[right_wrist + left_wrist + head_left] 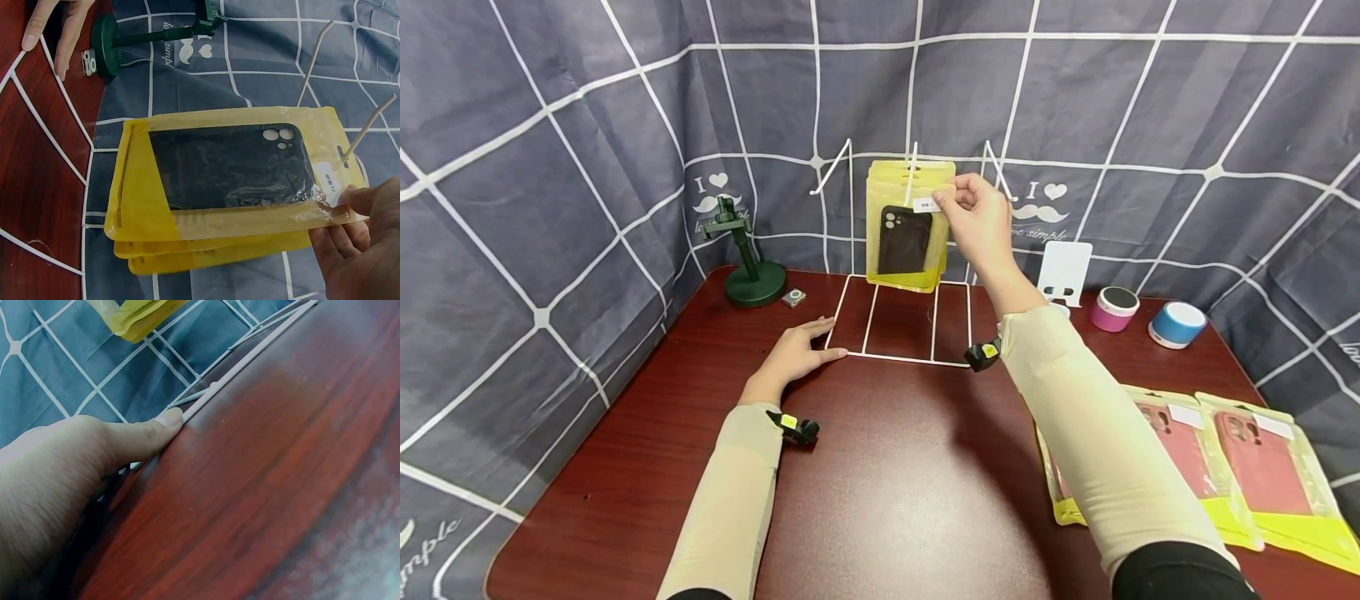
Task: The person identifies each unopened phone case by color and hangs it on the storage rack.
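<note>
My right hand point(983, 221) pinches the upper right corner of a yellow-edged clear bag holding a black phone case point(904, 240), beside its white label. In the right wrist view, the middle hook point(361, 134) passes through the bag's top slot. Several similar yellow bags point(187, 262) hang behind it. The hook belongs to a white wire rack point(898, 358) whose base lies on the table. At the base's left front corner rests my left hand point(792, 357), fingers extended and spread from the thumb; the thumb point(153, 430) presses on the front wire.
Two bare side hooks flank the bags. A green stand point(756, 283) and a small square gadget point(793, 297) are at back left. At back right stand a white phone holder point(1064, 268), a pink speaker point(1114, 310) and a blue one point(1177, 325). Bagged pink phone cases point(1262, 462) lie at right.
</note>
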The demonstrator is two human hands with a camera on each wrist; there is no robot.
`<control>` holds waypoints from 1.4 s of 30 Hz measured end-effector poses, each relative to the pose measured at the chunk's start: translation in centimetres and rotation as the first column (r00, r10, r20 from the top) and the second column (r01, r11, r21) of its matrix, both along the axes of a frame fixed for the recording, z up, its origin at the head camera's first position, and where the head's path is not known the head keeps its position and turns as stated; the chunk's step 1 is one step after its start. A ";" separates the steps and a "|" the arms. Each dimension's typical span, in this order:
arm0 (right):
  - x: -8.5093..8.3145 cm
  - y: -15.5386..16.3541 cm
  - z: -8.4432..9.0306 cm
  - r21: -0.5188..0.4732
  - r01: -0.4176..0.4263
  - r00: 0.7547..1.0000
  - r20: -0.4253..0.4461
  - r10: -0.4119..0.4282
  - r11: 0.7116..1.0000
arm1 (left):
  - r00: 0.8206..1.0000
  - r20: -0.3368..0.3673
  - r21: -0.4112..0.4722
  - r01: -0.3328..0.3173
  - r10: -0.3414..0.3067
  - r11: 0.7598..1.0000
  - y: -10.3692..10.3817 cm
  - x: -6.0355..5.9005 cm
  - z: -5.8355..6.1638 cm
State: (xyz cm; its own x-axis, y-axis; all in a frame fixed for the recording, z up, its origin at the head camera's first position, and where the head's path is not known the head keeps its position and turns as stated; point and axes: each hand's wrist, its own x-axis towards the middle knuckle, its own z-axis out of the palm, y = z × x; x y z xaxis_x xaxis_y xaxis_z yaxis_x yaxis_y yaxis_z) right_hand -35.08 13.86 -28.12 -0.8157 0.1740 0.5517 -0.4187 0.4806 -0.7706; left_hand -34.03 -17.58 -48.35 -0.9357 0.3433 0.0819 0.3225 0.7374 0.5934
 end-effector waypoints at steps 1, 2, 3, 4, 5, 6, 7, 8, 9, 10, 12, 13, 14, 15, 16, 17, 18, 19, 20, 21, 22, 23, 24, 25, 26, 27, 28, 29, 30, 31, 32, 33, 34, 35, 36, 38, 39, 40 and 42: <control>0.0 0.0 0.0 0.000 0.000 1.000 0.000 0.000 1.000 | 1.000 0.000 -0.001 0.000 0.000 1.000 0.0 0.0 0.0; 0.0 0.1 0.0 0.000 0.000 1.000 0.000 0.000 1.000 | 1.000 0.001 0.001 -0.001 0.001 1.000 0.1 0.0 0.0; 0.0 0.1 0.0 0.002 0.001 1.000 -0.001 -0.001 1.000 | 1.000 0.001 0.000 -0.001 0.001 1.000 0.1 0.0 0.0; 0.1 0.1 0.0 0.004 0.002 1.000 -0.001 -0.002 1.000 | 1.000 0.001 -0.001 -0.003 0.003 1.000 0.1 0.0 0.0; 0.1 0.2 0.0 0.002 0.003 1.000 0.000 -0.003 1.000 | 1.000 0.001 -0.002 -0.003 0.003 1.000 0.1 0.0 0.0; 0.1 0.2 0.0 -0.002 0.001 1.000 0.002 -0.001 1.000 | 1.000 0.001 -0.002 -0.004 0.004 1.000 0.1 0.0 0.0; 0.1 0.2 0.0 -0.005 -0.001 1.000 0.003 0.001 1.000 | 1.000 0.002 -0.003 -0.006 0.006 1.000 0.1 0.0 0.0; 0.1 0.3 0.0 -0.011 -0.004 1.000 0.005 0.005 1.000 | 1.000 0.001 -0.003 -0.005 0.005 1.000 0.1 0.0 0.0; 0.1 0.3 0.0 -0.018 -0.009 1.000 0.007 0.009 1.000 | 1.000 0.000 -0.005 -0.003 0.003 1.000 0.1 -0.1 0.0; 0.2 0.3 0.0 -0.023 -0.012 1.000 0.011 0.012 1.000 | 1.000 0.000 -0.005 -0.003 0.003 1.000 0.1 -0.1 0.0; 0.3 0.4 0.0 -0.032 -0.019 1.000 0.019 0.020 0.999 | 1.000 -0.001 -0.003 -0.003 0.003 1.000 0.1 -0.1 0.0; 0.3 0.5 0.0 -0.031 -0.018 1.000 0.023 0.018 0.999 | 1.000 -0.001 -0.002 -0.003 0.003 1.000 0.1 -0.1 0.0; 0.4 0.5 0.0 -0.030 -0.017 0.999 0.028 0.018 0.999 | 1.000 -0.001 -0.001 -0.004 0.004 1.000 0.1 -0.1 0.0; 0.5 0.6 -0.1 -0.028 -0.019 0.999 0.031 0.020 0.999 | 1.000 0.000 -0.001 -0.004 0.004 1.000 0.1 -0.1 0.0; 0.7 0.7 -0.1 -0.023 -0.020 0.999 0.035 0.021 1.000 | 1.000 0.001 -0.001 -0.005 0.005 1.000 0.1 -0.1 -0.1; 0.8 0.8 -0.2 -0.016 -0.023 0.999 0.036 0.023 1.000 | 1.000 0.003 -0.002 -0.004 0.004 1.000 0.1 -0.1 -0.1; 1.0 1.0 -0.4 -0.005 -0.023 0.999 0.037 0.023 1.000 | 1.000 0.005 -0.004 -0.004 0.004 1.000 0.1 0.0 -0.1; 1.1 1.2 -0.5 0.004 -0.026 0.999 0.036 0.026 1.000 | 1.000 0.006 -0.006 -0.003 0.003 1.000 0.1 0.0 -0.2; 1.3 1.4 -0.7 0.011 -0.036 0.999 0.034 0.035 0.999 | 1.000 0.008 -0.008 -0.002 0.002 1.000 0.1 0.0 -0.2; 1.5 1.7 -0.9 0.020 -0.043 0.999 0.031 0.042 0.999 | 1.000 0.009 -0.008 -0.002 0.002 1.000 0.1 0.0 -0.3; 1.7 2.0 -1.1 0.029 -0.049 0.998 0.031 0.048 0.998 | 1.000 0.010 -0.009 -0.001 0.001 1.000 0.1 0.0 -0.3; 2.0 2.3 -1.4 0.029 -0.060 0.998 0.036 0.058 0.998 | 1.000 0.010 -0.009 -0.001 0.001 1.000 0.1 -0.1 -0.4; 2.2 2.7 -1.7 0.030 -0.073 0.997 0.041 0.071 0.997 | 1.000 0.009 -0.008 -0.002 0.002 1.000 0.1 -0.1 -0.4; 2.5 3.2 -2.0 0.028 -0.086 0.995 0.047 0.085 0.996 | 1.000 0.009 -0.006 -0.003 0.003 1.000 0.1 -0.1 -0.4; 2.9 3.7 -2.4 0.024 -0.102 0.993 0.057 0.100 0.995 | 1.000 0.008 -0.007 -0.002 0.002 1.000 0.1 0.0 -0.4; 3.2 4.3 -2.8 0.024 -0.116 0.991 0.067 0.114 0.993 | 1.000 0.008 -0.007 -0.003 0.003 1.000 0.1 0.0 -0.4; 3.6 4.8 -3.3 0.024 -0.134 0.988 0.080 0.132 0.991 | 1.000 0.008 -0.007 -0.002 0.003 1.000 0.1 0.0 -0.4; 4.0 5.4 -3.7 0.025 -0.153 0.984 0.092 0.151 0.988 | 1.000 0.009 -0.008 -0.002 0.002 1.000 0.1 0.0 -0.3; 4.3 6.1 -4.3 0.038 -0.167 0.981 0.104 0.162 0.985 | 1.000 0.009 -0.009 -0.003 0.003 1.000 0.1 0.0 -0.3; 4.7 6.7 -4.7 0.054 -0.180 0.977 0.122 0.172 0.982 | 1.000 0.007 -0.010 -0.004 0.004 1.000 0.1 0.0 -0.3; 5.2 7.4 -5.2 0.072 -0.194 0.973 0.139 0.183 0.978 | 1.000 0.005 -0.012 -0.004 0.004 1.000 0.1 0.0 -0.3; 5.6 8.2 -5.7 0.100 -0.205 0.970 0.152 0.188 0.974 | 1.000 0.005 -0.013 -0.006 0.006 1.000 0.1 0.0 -0.3; 6.4 8.7 -5.8 0.123 -0.218 0.965 0.174 0.195 0.968 | 1.000 0.003 -0.015 -0.007 0.007 1.000 0.0 0.0 -0.3; 7.1 9.3 -6.0 0.145 -0.229 0.959 0.202 0.197 0.963 | 1.000 0.001 -0.018 -0.009 0.009 1.000 0.0 -0.1 -0.3; 7.7 10.1 -6.5 0.168 -0.239 0.953 0.230 0.198 0.956 | 1.000 -0.001 -0.020 -0.012 0.012 1.000 0.0 -0.1 -0.3; 8.8 12.0 -7.6 0.210 -0.274 0.935 0.288 0.208 0.939 | 1.000 -0.003 -0.022 -0.011 0.011 1.000 0.0 -0.2 -0.3; 9.4 13.0 -8.1 0.238 -0.293 0.922 0.325 0.209 0.926 | 1.000 -0.004 -0.022 -0.009 0.009 1.000 0.0 -0.2 -0.3; 9.9 14.1 -8.6 0.272 -0.310 0.910 0.362 0.202 0.911 | 1.000 -0.005 -0.022 -0.008 0.008 1.000 0.0 -0.2 -0.4; 10.2 16.8 -10.4 0.353 -0.341 0.892 0.415 0.181 0.871 | 1.000 -0.008 -0.019 -0.008 0.008 1.000 0.0 -0.3 -0.4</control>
State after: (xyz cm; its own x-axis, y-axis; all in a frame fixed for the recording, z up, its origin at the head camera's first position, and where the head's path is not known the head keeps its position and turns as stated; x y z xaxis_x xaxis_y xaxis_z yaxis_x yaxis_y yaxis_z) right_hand -24.92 30.62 -38.55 -0.9508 -0.2479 0.1860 -0.3083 0.6947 -0.6499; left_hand -34.31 -17.61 -48.78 -0.9377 0.3376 0.0824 0.3212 0.7513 0.5766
